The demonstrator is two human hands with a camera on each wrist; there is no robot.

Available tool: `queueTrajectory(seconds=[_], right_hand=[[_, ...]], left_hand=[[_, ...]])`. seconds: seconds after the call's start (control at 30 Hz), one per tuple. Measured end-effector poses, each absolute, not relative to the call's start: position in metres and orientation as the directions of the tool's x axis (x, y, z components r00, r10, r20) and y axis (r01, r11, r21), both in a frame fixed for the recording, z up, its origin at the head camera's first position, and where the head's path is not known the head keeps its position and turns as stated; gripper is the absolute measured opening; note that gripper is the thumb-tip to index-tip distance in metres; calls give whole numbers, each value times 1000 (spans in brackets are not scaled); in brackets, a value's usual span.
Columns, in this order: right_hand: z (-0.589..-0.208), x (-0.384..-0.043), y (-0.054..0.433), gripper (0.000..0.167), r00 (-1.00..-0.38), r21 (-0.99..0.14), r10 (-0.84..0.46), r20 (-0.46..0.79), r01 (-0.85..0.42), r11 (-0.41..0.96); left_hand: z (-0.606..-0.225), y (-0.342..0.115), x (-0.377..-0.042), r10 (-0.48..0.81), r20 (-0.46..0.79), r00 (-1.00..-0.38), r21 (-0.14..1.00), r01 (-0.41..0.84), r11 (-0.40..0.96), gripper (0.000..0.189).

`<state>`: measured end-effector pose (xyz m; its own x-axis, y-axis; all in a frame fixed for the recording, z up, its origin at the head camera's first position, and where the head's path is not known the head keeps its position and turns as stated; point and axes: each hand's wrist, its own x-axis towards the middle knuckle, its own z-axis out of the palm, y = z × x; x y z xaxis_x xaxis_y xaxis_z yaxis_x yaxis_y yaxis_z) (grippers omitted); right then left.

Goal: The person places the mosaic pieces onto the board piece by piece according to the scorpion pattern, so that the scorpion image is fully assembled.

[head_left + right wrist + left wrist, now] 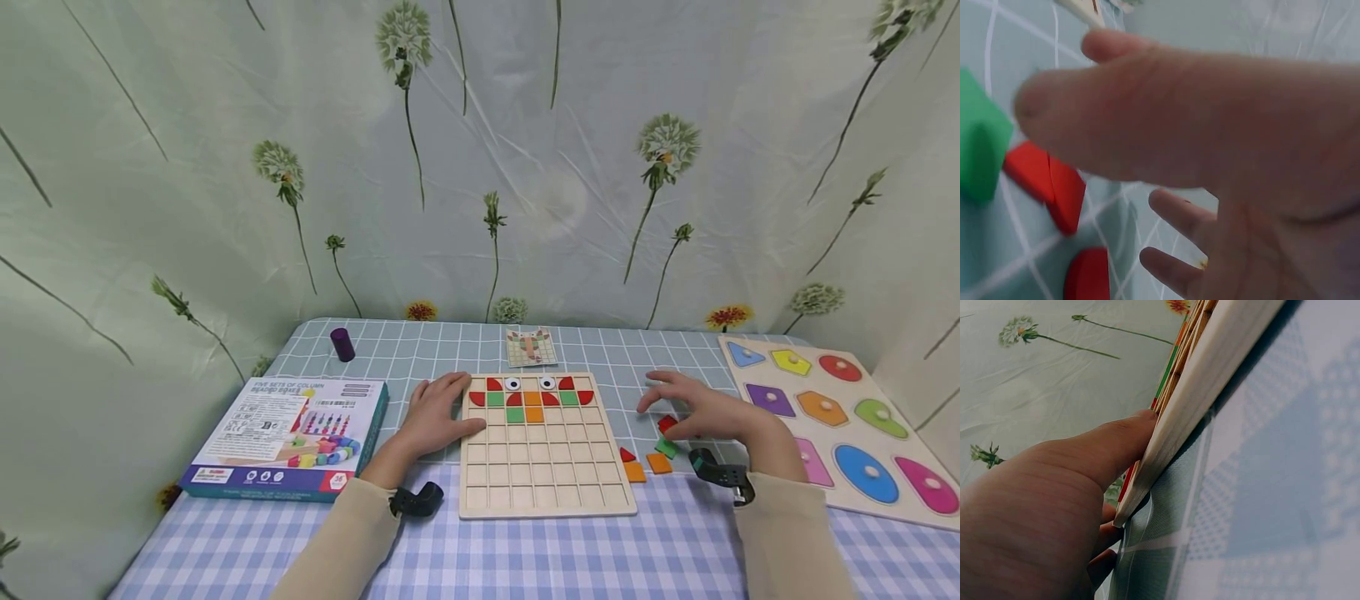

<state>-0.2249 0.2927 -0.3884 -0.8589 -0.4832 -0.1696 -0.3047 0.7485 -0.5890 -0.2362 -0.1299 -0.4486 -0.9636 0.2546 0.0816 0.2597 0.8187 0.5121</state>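
A wooden grid board (547,475) lies in the middle of the table. Red, green and orange pieces and two round eye pieces fill part of its far rows. My left hand (437,421) rests at the board's far left corner, thumb against the left edge. Above a few loose pieces to the right of the board, my right hand (708,414) hovers with fingers spread and nothing held. Under it are red pieces (1066,194) and a green piece (982,137). Nearer me lie an orange square (659,463), another orange piece (635,472) and a small red triangle (627,454).
Behind the board lies a pattern card (531,348). A boxed bead set (285,437) is at the left, with a purple cylinder (342,344) farther back. The shape puzzle board (840,408) with knobbed pieces takes up the right side. A flowered curtain (480,167) hangs behind the table.
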Motion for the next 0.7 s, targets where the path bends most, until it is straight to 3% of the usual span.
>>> queueTrajectory(seconds=[0.4, 0.7], right_hand=[[-400, -222, 305, 46, -823, -608, -511, -250, -277, 744], [-407, -228, 294, 29, -843, -604, -492, -218, -279, 747]], left_hand=[[-449, -130, -237, 255, 75, -964, 509, 257, 822, 82], [-449, -130, -237, 252, 72, -965, 501, 253, 828, 82]])
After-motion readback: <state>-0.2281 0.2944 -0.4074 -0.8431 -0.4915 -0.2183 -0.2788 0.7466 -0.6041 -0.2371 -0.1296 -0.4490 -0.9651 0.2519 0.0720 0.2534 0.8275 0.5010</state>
